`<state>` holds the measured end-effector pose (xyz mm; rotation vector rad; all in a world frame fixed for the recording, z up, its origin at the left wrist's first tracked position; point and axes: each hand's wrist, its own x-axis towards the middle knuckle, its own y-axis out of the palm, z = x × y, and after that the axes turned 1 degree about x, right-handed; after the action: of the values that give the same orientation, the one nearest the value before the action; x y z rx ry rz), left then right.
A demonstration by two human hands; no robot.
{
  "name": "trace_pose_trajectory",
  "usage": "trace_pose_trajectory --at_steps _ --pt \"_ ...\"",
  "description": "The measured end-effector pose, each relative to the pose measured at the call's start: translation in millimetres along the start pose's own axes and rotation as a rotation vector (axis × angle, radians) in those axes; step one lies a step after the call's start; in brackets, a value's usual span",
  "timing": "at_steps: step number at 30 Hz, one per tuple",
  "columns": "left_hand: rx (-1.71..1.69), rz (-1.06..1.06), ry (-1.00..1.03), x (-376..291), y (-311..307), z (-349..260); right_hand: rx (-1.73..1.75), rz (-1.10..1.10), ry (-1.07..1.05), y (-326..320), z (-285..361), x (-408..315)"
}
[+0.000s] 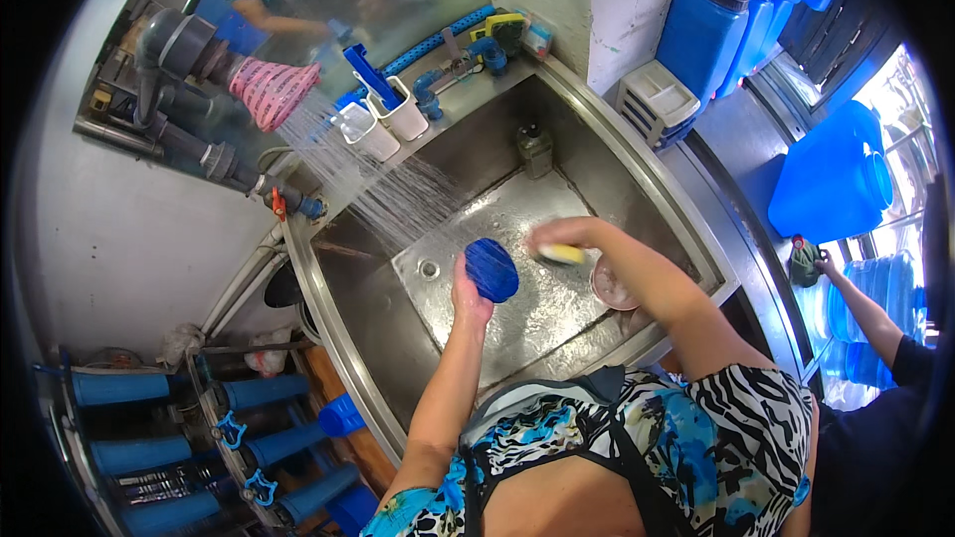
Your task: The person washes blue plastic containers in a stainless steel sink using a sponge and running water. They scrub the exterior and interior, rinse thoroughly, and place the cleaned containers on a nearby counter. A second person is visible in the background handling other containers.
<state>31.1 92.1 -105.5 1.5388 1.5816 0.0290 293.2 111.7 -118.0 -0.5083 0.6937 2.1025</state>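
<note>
My left hand (471,297) grips a round blue object (492,271), perhaps a lid or cap, over the stainless steel sink (448,328). To its right, my blurred right hand (561,233) holds a yellow sponge (562,253) apart from it. Water sprays down from an outlet wrapped in pink cloth (274,92), passing to the left of the blue object. Near my right forearm, a pinkish round bowl (613,283) with suds stands in the sink, partly hidden by the arm. A bottle (534,151) stands in the sink's far corner.
White holders (403,112) with a blue-handled brush (373,78) stand on the back ledge beside blue pipe fittings (427,93). A small drawer unit (656,101) and large blue containers (697,37) are at right. Another person's hand (827,264) holds a dark green object farther right.
</note>
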Motion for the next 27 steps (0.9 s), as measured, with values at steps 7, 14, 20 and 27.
trace_pose_trajectory --at_steps 7,14,20,27 --pt "-0.29 1.046 0.104 27 -18 -38 -1.038 -0.729 -1.007 162 38 42" --pt "-0.16 0.135 -0.112 -1 -36 -32 -0.843 -0.92 -1.108 147 44 70" --pt "-0.204 0.151 0.08 -12 -40 -77 -0.828 -0.59 -1.25 175 43 48" --pt "-0.205 0.168 -0.028 -1 -25 -67 -0.94 -0.831 -1.166 157 54 59"
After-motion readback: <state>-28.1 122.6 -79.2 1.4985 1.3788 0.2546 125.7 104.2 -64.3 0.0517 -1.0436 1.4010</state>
